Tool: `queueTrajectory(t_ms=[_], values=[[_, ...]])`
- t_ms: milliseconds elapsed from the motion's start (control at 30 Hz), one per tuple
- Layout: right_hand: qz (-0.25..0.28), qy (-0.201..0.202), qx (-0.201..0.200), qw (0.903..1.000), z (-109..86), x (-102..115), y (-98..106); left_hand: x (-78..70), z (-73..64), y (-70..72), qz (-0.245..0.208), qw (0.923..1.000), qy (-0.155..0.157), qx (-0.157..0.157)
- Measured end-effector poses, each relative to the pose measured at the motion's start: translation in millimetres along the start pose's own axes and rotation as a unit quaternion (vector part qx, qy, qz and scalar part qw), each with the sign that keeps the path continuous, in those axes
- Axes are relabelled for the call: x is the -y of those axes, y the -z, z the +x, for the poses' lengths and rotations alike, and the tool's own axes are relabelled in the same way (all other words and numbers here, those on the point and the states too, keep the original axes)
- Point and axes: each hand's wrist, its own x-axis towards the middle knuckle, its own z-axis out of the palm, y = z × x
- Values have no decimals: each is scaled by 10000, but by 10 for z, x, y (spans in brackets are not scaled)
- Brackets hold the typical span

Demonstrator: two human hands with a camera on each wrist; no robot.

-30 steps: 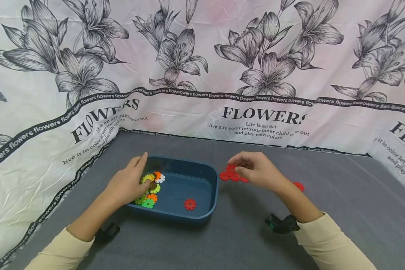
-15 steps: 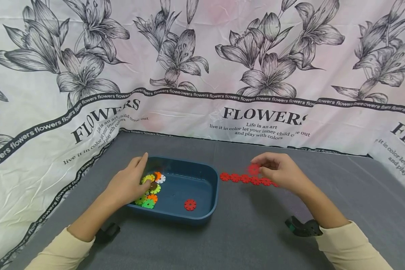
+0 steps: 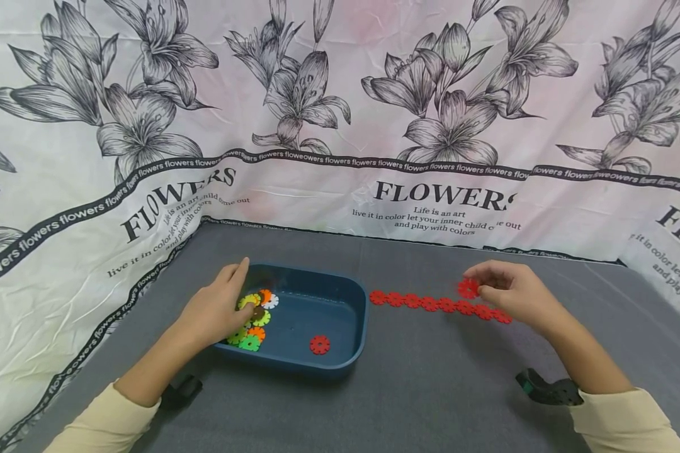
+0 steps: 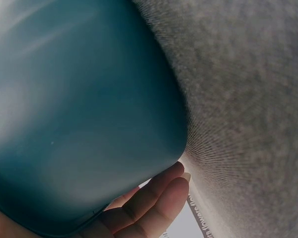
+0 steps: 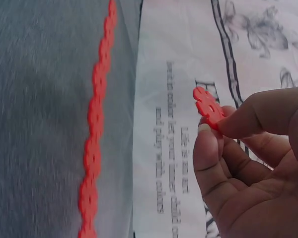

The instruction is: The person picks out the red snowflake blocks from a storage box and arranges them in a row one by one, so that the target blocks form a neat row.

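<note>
My right hand (image 3: 512, 290) pinches a red snowflake disc (image 3: 468, 288) between thumb and fingertips, held above the table in the right wrist view. Beneath it a row of several red snowflake discs (image 3: 412, 301) stretches rightward from beside the tray. My left hand (image 3: 218, 308) grips the left end of the blue tray (image 3: 300, 365), thumb over the rim and inside, fingers on the outer wall in the left wrist view. Inside the tray, one red disc (image 3: 320, 344) lies toward the right. Yellow, orange, white and green discs (image 3: 250, 341) cluster near my left thumb, partly hidden by it.
A grey cloth (image 3: 385, 402) covers the table. Behind it hangs a white curtain (image 3: 317, 207) with flower drawings and printed words, also running along the left side. Black wrist straps (image 3: 548, 388) show below both forearms.
My right hand has moved to the right along the red row with the disc in its fingers, uncovering more of the row. The left hand and tray have stayed put.
</note>
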Motion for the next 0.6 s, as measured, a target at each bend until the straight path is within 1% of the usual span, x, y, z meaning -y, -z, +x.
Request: queueTrajectory(t_ms=[200,333,600], values=[[-393,-233,96,9989,-67,-173,175,2,0,1,-17,10000,-4,23],[-579,-493,183,9969,-83,-327,293,-1,0,-1,-21,10000,3,13],[-520,-1028,547,9918,-157,-623,453,10,1,-11,-54,10000,9,56]])
